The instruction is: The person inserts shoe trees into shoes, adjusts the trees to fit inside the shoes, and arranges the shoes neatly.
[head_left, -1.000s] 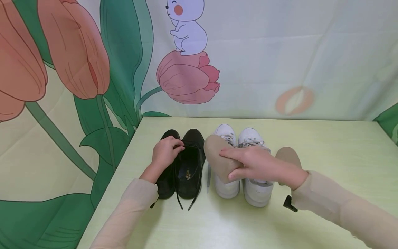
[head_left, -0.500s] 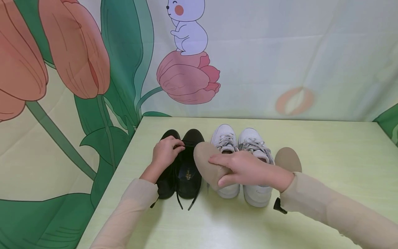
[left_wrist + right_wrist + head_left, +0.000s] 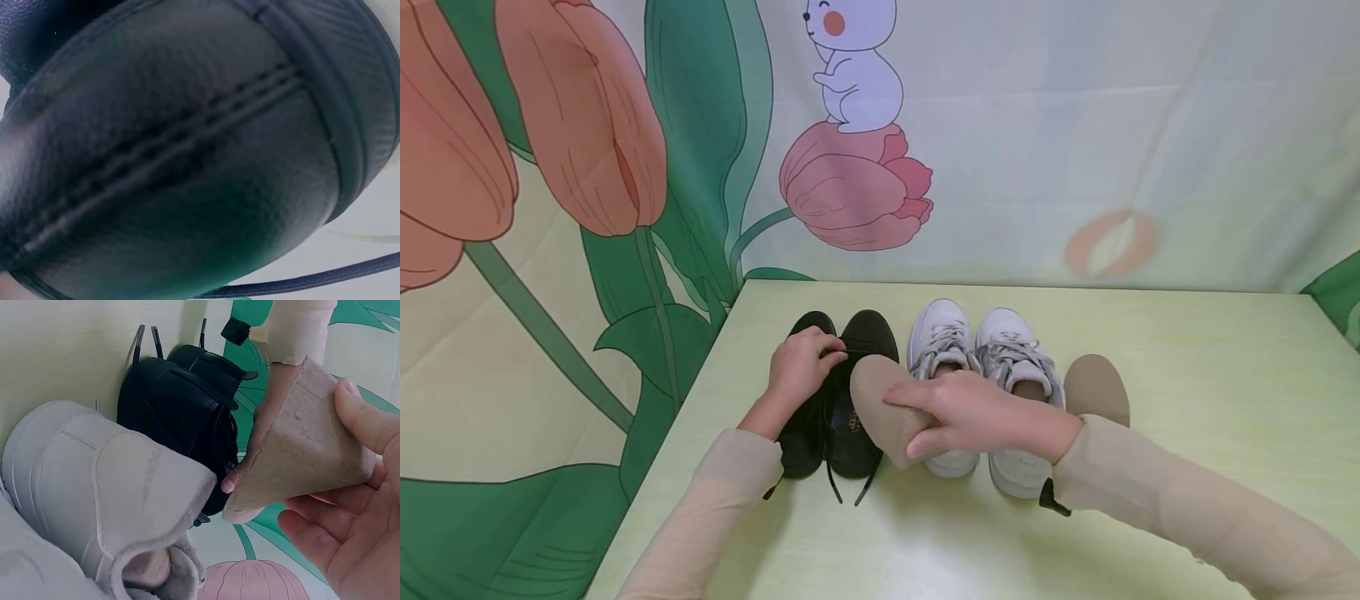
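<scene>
My left hand [image 3: 801, 371] pinches the right-hand black lace-up shoe [image 3: 871, 329] at the top of its opening; whether by tongue or lace I cannot tell. Black leather with a stitched seam [image 3: 162, 137] fills the left wrist view. In my right hand [image 3: 970, 408] is a brown moulded-pulp shoe insert [image 3: 876, 396], gripped between thumb and fingers. Its rounded end points left and hangs over the black shoe's opening. The right wrist view shows the insert's hollow, angular back end [image 3: 300, 437]. The other black shoe [image 3: 801, 458] stands alongside, partly behind my left hand.
Two white sneakers [image 3: 942, 321] stand right of the black pair, partly under my right arm, with something brownish inside the right one. A second brown insert [image 3: 1096, 387] lies farther right on the pale table [image 3: 1210, 367]. Behind hangs a tulip-printed cloth [image 3: 1015, 167].
My right hand has carried the insert left and slightly nearer to me, from over the left white sneaker to the black shoe's opening. My left hand has stayed in place.
</scene>
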Action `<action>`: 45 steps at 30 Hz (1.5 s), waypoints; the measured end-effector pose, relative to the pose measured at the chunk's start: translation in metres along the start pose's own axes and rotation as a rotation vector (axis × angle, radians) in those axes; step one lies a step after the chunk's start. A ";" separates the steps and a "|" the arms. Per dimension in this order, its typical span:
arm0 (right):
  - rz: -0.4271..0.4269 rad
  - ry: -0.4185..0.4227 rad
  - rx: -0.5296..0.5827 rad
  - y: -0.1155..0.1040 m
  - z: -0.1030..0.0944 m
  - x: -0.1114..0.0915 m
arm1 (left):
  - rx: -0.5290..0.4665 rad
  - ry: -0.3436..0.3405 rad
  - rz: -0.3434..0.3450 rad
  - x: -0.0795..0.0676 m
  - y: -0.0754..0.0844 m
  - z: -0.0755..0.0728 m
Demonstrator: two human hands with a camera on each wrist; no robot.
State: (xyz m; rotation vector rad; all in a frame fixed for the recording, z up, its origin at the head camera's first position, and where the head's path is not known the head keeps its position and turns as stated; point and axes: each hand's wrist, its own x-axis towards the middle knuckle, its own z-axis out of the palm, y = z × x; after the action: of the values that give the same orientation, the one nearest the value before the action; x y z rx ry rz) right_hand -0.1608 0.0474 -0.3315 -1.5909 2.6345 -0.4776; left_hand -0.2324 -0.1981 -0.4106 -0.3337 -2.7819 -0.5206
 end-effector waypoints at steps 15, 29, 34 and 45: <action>0.045 -0.072 0.046 -0.002 0.006 0.021 | 0.009 -0.005 0.004 0.000 0.000 0.000; 0.121 -0.115 0.060 0.008 0.016 0.040 | 0.009 0.004 0.019 0.000 -0.002 0.001; 0.125 -0.120 0.070 0.008 0.018 0.045 | 0.008 0.008 0.026 0.001 -0.002 0.000; 0.161 -0.170 0.109 0.010 0.025 0.057 | -0.007 0.004 0.020 0.001 -0.002 0.000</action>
State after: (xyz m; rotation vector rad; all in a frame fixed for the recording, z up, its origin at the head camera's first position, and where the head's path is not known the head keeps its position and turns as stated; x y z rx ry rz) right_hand -0.1922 -0.0040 -0.3503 -1.3135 2.5353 -0.4475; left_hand -0.2336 -0.1995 -0.4108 -0.3608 -2.7709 -0.5262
